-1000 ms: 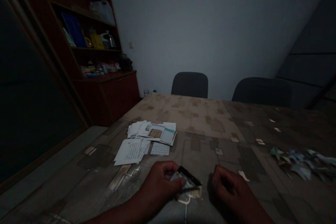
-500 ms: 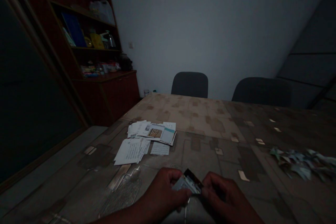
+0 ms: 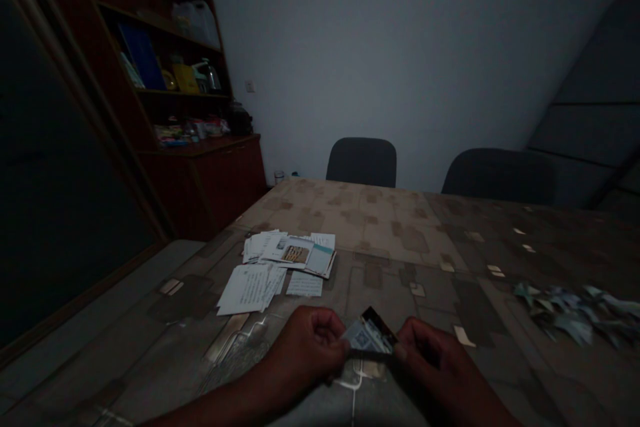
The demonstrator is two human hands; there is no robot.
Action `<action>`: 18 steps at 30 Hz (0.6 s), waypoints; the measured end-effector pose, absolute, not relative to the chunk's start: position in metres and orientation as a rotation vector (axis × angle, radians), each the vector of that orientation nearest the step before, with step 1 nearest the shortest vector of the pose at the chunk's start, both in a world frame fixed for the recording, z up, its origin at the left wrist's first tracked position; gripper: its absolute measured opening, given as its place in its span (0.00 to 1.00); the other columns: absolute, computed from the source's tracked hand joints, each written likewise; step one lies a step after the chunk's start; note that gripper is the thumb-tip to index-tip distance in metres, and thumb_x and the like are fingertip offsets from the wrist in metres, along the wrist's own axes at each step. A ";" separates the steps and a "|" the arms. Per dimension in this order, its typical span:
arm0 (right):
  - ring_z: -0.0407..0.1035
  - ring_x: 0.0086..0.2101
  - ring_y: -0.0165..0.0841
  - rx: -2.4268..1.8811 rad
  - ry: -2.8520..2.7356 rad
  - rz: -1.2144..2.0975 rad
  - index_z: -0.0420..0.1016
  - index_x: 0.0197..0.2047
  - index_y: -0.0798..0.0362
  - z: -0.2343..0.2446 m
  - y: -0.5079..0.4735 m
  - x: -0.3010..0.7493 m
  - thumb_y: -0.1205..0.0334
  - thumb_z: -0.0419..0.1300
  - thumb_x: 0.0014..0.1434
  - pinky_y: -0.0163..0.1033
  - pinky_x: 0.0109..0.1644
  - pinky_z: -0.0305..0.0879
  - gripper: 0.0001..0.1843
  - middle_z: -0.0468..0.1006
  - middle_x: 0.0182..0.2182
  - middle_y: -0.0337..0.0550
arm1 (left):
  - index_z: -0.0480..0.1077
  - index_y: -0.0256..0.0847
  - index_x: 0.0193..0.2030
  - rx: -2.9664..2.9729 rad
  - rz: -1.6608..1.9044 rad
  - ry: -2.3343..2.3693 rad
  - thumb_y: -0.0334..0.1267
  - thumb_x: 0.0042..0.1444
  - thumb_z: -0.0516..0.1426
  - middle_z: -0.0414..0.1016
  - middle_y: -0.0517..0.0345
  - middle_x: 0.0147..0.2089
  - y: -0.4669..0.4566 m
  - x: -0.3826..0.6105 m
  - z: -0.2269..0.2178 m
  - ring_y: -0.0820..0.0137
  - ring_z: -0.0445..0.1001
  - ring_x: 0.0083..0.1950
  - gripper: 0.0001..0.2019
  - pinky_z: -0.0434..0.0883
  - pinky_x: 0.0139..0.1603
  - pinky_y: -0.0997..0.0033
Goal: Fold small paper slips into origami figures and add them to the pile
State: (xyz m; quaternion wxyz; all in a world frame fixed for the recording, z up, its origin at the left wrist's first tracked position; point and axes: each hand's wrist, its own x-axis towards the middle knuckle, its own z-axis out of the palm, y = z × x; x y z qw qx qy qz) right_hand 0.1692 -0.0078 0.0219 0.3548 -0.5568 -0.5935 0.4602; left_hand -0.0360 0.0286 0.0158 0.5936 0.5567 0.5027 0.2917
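Observation:
My left hand (image 3: 310, 345) and my right hand (image 3: 430, 355) hold a small printed paper piece (image 3: 371, 336) between them, just above the patterned tablecloth. The piece is pale blue-grey with a dark brown edge and a square, code-like print, and it looks bent. Its lower edge is hidden by my fingers. Ahead of my hands lie a stack of printed papers (image 3: 293, 255), handwritten sheets (image 3: 247, 290) and a small written slip (image 3: 304, 284). A heap of torn paper scraps (image 3: 575, 312) lies to the right.
The table (image 3: 370, 227) stretches ahead, with small pale scraps scattered on its right part. Two dark chairs (image 3: 361, 161) stand at the far edge. A wooden shelf unit (image 3: 165, 47) with assorted items stands at the back left, above a cabinet (image 3: 210, 187).
My right hand has come in from the right and now grips the paper piece alongside my left hand. The piece has shifted slightly right and up.

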 end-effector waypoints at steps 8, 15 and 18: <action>0.53 0.24 0.30 -1.436 -1.514 1.186 0.63 0.24 0.51 0.019 -0.006 0.178 0.43 0.56 0.55 0.34 0.26 0.49 0.20 0.59 0.20 0.33 | 0.67 0.38 0.22 1.325 0.747 1.206 0.31 0.40 0.57 0.67 0.67 0.16 0.035 -0.044 0.013 0.77 0.64 0.17 0.02 0.58 0.19 0.78; 0.50 0.21 0.28 -1.388 -1.464 1.335 0.62 0.25 0.51 0.017 0.001 0.194 0.36 0.57 0.53 0.33 0.25 0.46 0.25 0.58 0.19 0.32 | 0.68 0.37 0.25 1.175 0.837 1.150 0.33 0.43 0.59 0.71 0.63 0.19 0.042 -0.053 0.026 0.77 0.65 0.18 0.03 0.61 0.21 0.77; 0.52 0.21 0.28 -1.363 -1.469 1.359 0.62 0.25 0.51 0.018 0.000 0.193 0.36 0.58 0.53 0.33 0.25 0.47 0.26 0.61 0.20 0.33 | 0.70 0.35 0.30 1.157 0.862 1.055 0.40 0.50 0.60 0.75 0.57 0.24 0.040 -0.052 0.028 0.76 0.68 0.20 0.09 0.64 0.24 0.75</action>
